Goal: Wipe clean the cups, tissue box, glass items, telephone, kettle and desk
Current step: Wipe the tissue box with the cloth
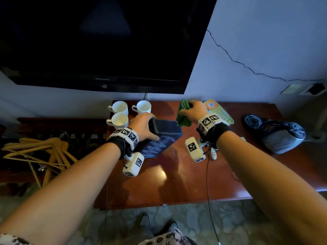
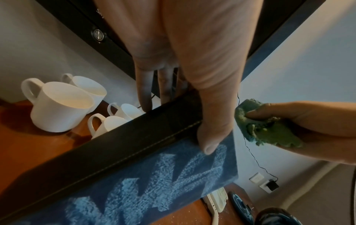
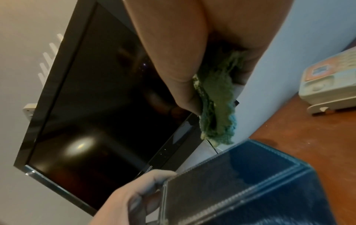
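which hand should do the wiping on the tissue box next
Right. The right hand already grips the green cloth just beside the tissue box, while the left hand is busy holding that box tilted.

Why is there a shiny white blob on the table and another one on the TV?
Glare from a lamp out of view: in the head view a bright patch sits on the polished desk; in the right wrist view a soft oval glows on the dark television screen. The left wrist view shows no such spot, only the blue tissue box close up.
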A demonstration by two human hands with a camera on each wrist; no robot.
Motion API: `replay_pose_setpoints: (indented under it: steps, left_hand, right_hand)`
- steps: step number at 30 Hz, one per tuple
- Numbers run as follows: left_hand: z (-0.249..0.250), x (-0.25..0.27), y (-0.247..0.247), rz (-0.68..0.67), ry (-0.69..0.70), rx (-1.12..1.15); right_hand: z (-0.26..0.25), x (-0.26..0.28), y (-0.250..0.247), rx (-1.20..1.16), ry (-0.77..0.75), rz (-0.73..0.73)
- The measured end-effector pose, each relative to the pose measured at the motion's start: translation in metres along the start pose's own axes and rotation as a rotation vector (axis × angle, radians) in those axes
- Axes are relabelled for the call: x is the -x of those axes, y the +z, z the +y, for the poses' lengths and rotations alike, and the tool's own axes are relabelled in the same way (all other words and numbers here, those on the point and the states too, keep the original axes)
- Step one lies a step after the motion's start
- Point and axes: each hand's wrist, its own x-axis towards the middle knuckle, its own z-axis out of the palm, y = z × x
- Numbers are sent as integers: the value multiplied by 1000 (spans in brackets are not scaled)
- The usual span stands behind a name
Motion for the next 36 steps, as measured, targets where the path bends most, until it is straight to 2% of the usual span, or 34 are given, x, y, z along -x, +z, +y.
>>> replay_pose_setpoints:
  steps: [5, 11, 13, 16, 21, 24, 26, 32, 36]
  left_hand:
    - [3, -3, -9, 36, -18, 61]
    - [-6, -8, -14, 129, -188, 328]
    - [-8, -7, -15, 122, -234, 393]
    - [-14, -6, -14, 113, -321, 537]
    - [-23, -8, -7, -11, -422, 634]
    - [-22, 0, 0, -100, -432, 647]
    - [-24, 2, 8, -138, -459, 660]
    - [-18, 20, 23, -209, -442, 585]
    - [-19, 31, 28, -300, -412, 422]
  right_hand:
    - [9, 1, 12, -3, 35, -36]
    - [23, 2, 16, -39, 159, -15]
    - [31, 3, 19, -52, 219, -9]
    - [52, 7, 28, -8, 332, -89]
    - [86, 26, 53, -23, 501, -286]
    - [107, 31, 75, -39, 561, -422]
    - [138, 17, 98, 14, 547, -484]
    - [187, -7, 152, -28, 525, -488]
    - [191, -14, 168, 62, 455, -516]
